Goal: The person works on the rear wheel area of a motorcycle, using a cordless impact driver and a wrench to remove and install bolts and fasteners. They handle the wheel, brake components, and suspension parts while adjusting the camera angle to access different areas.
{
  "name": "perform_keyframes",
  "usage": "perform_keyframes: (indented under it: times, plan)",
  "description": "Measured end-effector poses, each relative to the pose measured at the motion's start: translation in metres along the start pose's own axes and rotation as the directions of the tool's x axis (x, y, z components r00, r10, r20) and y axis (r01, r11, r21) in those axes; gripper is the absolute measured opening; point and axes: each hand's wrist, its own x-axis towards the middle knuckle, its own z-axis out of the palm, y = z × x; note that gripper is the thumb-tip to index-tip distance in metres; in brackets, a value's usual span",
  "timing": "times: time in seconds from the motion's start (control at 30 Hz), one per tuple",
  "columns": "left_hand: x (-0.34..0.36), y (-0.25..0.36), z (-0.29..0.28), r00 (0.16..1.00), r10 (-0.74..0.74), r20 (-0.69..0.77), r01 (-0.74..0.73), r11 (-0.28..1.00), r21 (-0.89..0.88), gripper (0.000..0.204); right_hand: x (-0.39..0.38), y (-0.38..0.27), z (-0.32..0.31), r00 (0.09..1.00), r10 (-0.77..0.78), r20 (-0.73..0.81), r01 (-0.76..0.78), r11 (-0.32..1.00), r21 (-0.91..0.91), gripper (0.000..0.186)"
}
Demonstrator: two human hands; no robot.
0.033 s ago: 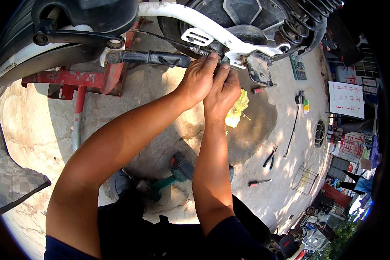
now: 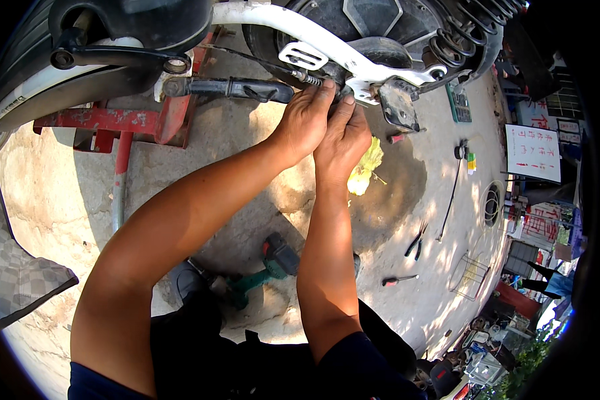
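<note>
Side by side below the rear wheel hub of a two-wheeled vehicle, my hands press their fingertips together. My left hand [image 2: 303,125] is closed where a cable with a spring around its end [image 2: 306,77] runs in beside the fingertips. Close against it, my right hand [image 2: 342,141] is closed too, thumb and fingers bunched. Whatever they grip is covered by the fingers. Just above are the white swingarm [image 2: 293,28] with a slotted white bracket [image 2: 303,57] and the dark wheel [image 2: 373,17]. A black footrest [image 2: 240,90] points toward my left hand.
A red metal stand [image 2: 107,120] is at left. Below my arms lies a green cordless power tool [image 2: 250,280]. Pliers [image 2: 417,241], a screwdriver [image 2: 400,281], a wire rack [image 2: 470,275] and a yellow-green leaf [image 2: 365,170] lie on the concrete floor. A coil spring [image 2: 470,30] rises upper right.
</note>
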Motion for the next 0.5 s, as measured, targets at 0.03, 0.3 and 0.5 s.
perform_keyframes:
  times: [0.03, 0.3, 0.5]
  plan:
    - [0.000, 0.000, -0.001, 1.000, -0.007, 0.014, 0.007, 1.000, 0.013, 0.047, 0.001, -0.001, -0.001, 1.000, 0.020, 0.023, -0.021, 0.999, 0.024, 0.028]
    - [-0.003, -0.004, 0.005, 0.995, -0.014, -0.094, 0.003, 0.992, -0.123, 0.043, 0.011, 0.018, 0.000, 0.997, -0.068, 0.040, 0.070, 0.997, -0.041, 0.041]
    - [0.015, -0.015, 0.006, 0.970, 0.206, -0.127, -0.210, 0.977, -0.021, 0.055, 0.009, 0.011, -0.001, 0.978, -0.176, 0.112, 0.184, 0.981, -0.065, 0.041]
